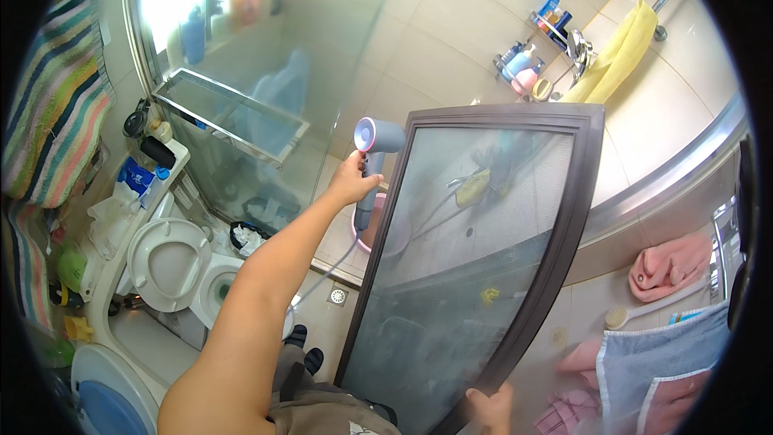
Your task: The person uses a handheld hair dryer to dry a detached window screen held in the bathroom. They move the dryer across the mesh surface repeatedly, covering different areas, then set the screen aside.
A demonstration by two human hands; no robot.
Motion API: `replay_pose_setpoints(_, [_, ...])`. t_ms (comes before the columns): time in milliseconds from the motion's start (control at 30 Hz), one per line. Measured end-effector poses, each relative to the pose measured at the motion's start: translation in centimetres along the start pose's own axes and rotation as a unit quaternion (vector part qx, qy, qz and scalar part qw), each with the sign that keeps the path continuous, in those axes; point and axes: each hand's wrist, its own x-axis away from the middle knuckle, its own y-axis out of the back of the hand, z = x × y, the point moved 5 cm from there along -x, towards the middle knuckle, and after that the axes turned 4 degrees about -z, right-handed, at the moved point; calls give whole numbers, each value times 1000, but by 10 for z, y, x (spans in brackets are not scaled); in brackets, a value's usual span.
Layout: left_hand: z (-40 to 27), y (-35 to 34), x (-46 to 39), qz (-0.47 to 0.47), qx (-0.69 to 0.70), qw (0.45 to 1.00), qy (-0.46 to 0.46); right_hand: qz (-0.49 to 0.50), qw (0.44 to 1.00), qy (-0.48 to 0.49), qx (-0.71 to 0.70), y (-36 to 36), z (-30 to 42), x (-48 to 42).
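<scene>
My left hand (352, 179) is wrapped around the handle of a grey hair dryer (379, 136), whose round end faces left and whose cord hangs down towards the floor. Right beside the dryer stands a dark-framed mesh window screen (415, 124), tilted, reaching down to my body. At its lower right edge my right hand (492, 405) grips the frame, with the fingers partly hidden. Through the mesh, bathroom tiles and a yellowish item show blurred.
A glass shower partition (272, 151) with a metal rack is at left. Below it are an open toilet (169, 266) and a bin with a black bag (249, 238). A pink basin (368, 241) sits behind the screen. Towels (658, 338) hang at right.
</scene>
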Motion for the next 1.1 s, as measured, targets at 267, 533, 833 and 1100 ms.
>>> replay_pose_setpoints(267, [32, 7, 85, 107, 233, 958, 129, 3, 1000, -26, 14, -21, -38, -21])
replay_pose_setpoints(533, [33, 12, 133, 146, 323, 911, 211, 4, 992, -57, 114, -36, -53, -31])
replay_pose_setpoints(833, [32, 17, 171, 172, 256, 923, 231, 14, 994, -29, 101, -37, -100, -47])
replay_pose_setpoints(1100, [55, 54, 288, 238, 84, 933, 256, 39, 979, 40, 194, -46, -135, -85])
